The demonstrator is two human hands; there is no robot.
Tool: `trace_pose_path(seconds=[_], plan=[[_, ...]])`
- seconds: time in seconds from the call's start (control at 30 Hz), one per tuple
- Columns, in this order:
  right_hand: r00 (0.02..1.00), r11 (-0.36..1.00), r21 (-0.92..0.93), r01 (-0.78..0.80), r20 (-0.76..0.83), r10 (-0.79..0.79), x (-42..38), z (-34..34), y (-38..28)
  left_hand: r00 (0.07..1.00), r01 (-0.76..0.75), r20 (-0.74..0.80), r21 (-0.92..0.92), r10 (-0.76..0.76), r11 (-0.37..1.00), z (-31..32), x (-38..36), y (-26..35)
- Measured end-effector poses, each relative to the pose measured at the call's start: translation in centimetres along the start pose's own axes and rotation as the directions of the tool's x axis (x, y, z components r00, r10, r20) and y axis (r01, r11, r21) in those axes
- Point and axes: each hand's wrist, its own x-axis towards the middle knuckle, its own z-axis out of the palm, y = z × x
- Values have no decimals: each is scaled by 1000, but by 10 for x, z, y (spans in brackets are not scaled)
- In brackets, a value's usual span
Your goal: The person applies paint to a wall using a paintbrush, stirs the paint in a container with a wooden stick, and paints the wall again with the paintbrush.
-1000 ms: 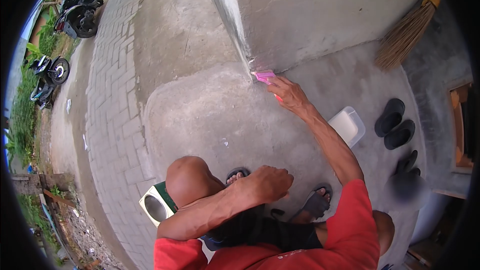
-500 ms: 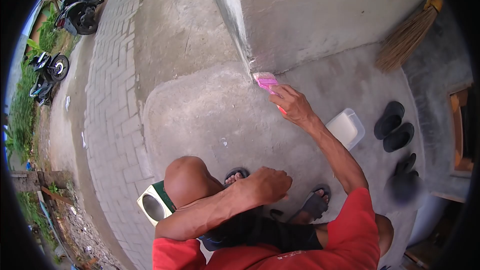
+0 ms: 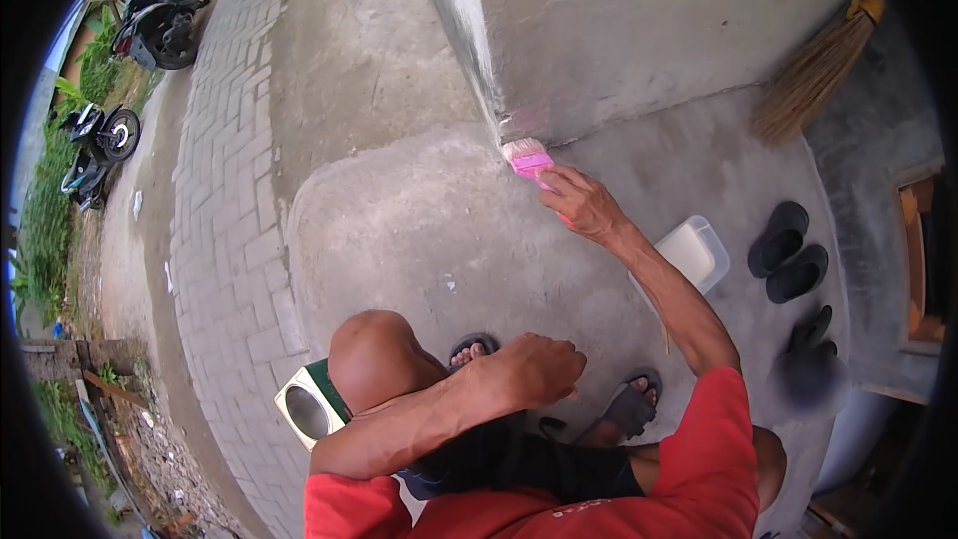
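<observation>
My right hand (image 3: pixel 584 204) grips a pink paintbrush (image 3: pixel 529 159), its bristles touching the base of the grey concrete wall corner (image 3: pixel 494 115) where it meets the floor. My left hand (image 3: pixel 529 367) is closed and rests over my bent knee, holding nothing that I can see. I am squatting on a concrete slab (image 3: pixel 419 230), with my sandalled feet below me. A white plastic tub (image 3: pixel 691 254) sits on the floor just right of my right forearm.
A straw broom (image 3: pixel 813 70) leans against the wall at the upper right. Black sandals (image 3: pixel 790 250) lie right of the tub. A green and white can (image 3: pixel 311 406) stands by my left knee. Parked motorbikes (image 3: pixel 150 25) stand beyond the paved brick path (image 3: pixel 225 190) on the left.
My right hand with the brush has drawn back slightly down from the wall corner, then shifted a little upward again. The left hand has stayed on the knee.
</observation>
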Motion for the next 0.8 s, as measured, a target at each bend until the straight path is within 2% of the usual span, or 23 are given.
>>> trace_pose_path(seconds=[0.13, 0.2, 0.23, 0.3, 0.33, 0.4, 0.43, 0.5, 0.63, 0.7, 0.8], plan=[[999, 998, -50, -44, -9, 44, 6, 5, 7, 999, -4, -42, 14, 5, 1000, 3, 1, -2], [989, 988, -42, -150, -7, 150, 3, -1, 9, 998, -19, -65, 17, 20, 1000, 5, -2, -1], [989, 988, -45, -149, -7, 149, 5, -1, 5, 999, -5, -51, 8, 6, 1000, 2, -3, -1], [998, 1000, -19, -25, -63, 23, 9, 5, -7, 999, 5, -41, 1, -4, 1000, 0, -1, -1], [998, 999, -20, -29, -64, 28, 7, 6, -4, 999, 4, -53, 4, -4, 1000, 3, 0, -2], [986, 983, -86, -164, -27, 162, 8, 6, 2, 998, 7, -66, 6, -6, 1000, 3, 1, -2], [986, 982, -82, -169, -22, 167, 3, 6, -4, 999, 6, -52, -6, -7, 1000, 3, 0, 0], [982, 982, 42, -184, 54, 181, 5, 5, -7, 999, 7, -49, -5, -7, 1000, -1, 0, 1], [986, 986, 18, -167, -10, 168, 12, 15, -3, 998, 3, -59, 18, -2, 1000, 2, 0, 0], [961, 962, 71, -265, 95, 258, 4, 13, 3, 998, -17, -68, 14, 18, 1000, 6, -1, 2], [970, 963, 136, -232, 109, 219, -6, 7, -10, 998, 0, -64, 26, 2, 1000, -2, 0, 1]])
